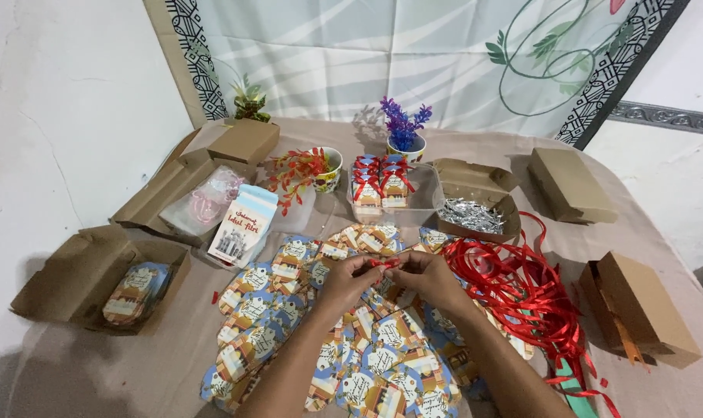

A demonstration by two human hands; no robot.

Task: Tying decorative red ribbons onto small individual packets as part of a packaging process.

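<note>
Both forearms run off the bottom edge, and the fingers of the left hand (350,277) and right hand (422,272) cover most of the red ribbon piece (384,263), so its knot can't be made out. Hands and arms hide part of the card pile (289,310). Green strip (576,387) is cut off at the bottom edge; foil bits in the open box (475,203) too small to tell.

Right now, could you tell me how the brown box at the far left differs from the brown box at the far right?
The left box lies open, its flap folded back, while the right box has its lid almost down. The left box holds a stack of printed blue cards; what is inside the right box is hidden. Red ribbon lies piled beside the right box, none by the left box. Both are plain brown cardboard.
</note>
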